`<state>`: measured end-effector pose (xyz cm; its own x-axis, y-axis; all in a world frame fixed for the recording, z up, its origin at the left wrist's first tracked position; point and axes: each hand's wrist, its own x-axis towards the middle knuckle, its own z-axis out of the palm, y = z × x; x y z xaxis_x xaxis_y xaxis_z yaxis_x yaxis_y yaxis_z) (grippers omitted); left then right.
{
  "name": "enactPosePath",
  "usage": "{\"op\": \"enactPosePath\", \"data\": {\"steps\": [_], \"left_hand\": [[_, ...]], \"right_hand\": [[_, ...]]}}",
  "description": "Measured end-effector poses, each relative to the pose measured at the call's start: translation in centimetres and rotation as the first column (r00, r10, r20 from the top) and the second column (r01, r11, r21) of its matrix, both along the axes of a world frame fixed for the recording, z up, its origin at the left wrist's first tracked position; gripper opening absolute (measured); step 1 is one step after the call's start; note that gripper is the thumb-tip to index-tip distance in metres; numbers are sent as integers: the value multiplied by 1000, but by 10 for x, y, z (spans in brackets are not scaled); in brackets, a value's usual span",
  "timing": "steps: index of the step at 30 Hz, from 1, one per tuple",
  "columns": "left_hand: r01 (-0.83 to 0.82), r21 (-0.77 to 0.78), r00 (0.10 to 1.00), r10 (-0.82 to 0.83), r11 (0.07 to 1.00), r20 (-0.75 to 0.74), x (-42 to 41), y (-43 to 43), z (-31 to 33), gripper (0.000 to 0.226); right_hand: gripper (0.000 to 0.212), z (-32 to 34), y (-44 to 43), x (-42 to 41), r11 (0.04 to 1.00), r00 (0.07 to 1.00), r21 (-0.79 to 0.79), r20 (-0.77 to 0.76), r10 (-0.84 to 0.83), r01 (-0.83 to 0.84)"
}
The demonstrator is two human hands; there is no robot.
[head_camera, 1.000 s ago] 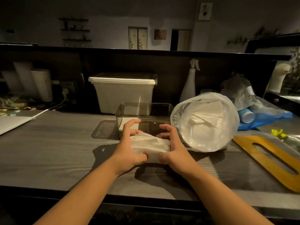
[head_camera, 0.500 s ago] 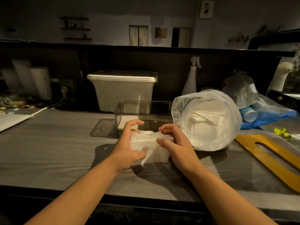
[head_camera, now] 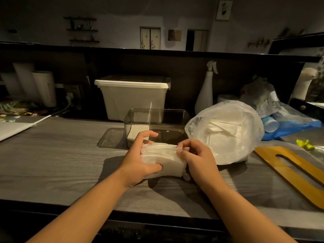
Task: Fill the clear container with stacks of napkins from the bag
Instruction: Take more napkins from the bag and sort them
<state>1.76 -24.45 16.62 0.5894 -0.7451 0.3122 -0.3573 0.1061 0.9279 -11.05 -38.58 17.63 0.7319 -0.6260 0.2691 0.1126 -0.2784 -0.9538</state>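
Note:
A stack of white napkins (head_camera: 166,159) stands on edge on the grey counter, just in front of the clear container (head_camera: 156,114). My left hand (head_camera: 140,158) grips the stack's left end, thumb in front and fingers behind. My right hand (head_camera: 198,155) pinches its upper right corner with curled fingers. The clear container holds one small napkin stack (head_camera: 135,133) at its left side. The plastic bag (head_camera: 226,130) of napkins lies on its side to the right, its mouth facing me.
A lidded white bin (head_camera: 133,97) stands behind the container, a white spray bottle (head_camera: 206,92) beside it. A wooden board (head_camera: 294,169) lies at the right, with blue packaging (head_camera: 287,127) behind it. The container's clear lid (head_camera: 112,138) lies at its left. Paper rolls (head_camera: 43,88) stand far left.
The napkin stack has been turned up onto its edge and squared. My right hand has shifted from its side to its upper right corner; my left hand keeps its hold.

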Motion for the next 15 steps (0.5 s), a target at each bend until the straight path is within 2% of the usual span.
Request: {"op": "enactPosePath", "data": {"steps": [1, 3, 6, 8, 10, 15], "left_hand": [[14, -1, 1000, -14, 1000, 0, 0, 0, 0, 83], [30, 2, 1000, -30, 1000, 6, -1, -1, -1, 83], [40, 23, 999, -40, 999, 25, -1, -1, -1, 85], [31, 22, 999, -32, 999, 19, 0, -2, -1, 86], [9, 6, 1000, -9, 1000, -6, 1, -4, -2, 85], [23, 10, 1000, -23, 1000, -6, 2, -4, -2, 85]], "right_hand": [[4, 0, 2, 1, 1000, 1000, -2, -2, 16, -16], [24, -2, 2, 2, 996, 996, 10, -11, 90, -90], [50, -3, 3, 3, 952, 956, 89, 14, 292, -292], [64, -3, 3, 2, 933, 933, 45, -22, 359, -358], [77, -3, 3, 2, 939, 938, 4, -44, 343, -344], [87, -7, -4, 4, 958, 960, 92, -55, 276, -271]]}}
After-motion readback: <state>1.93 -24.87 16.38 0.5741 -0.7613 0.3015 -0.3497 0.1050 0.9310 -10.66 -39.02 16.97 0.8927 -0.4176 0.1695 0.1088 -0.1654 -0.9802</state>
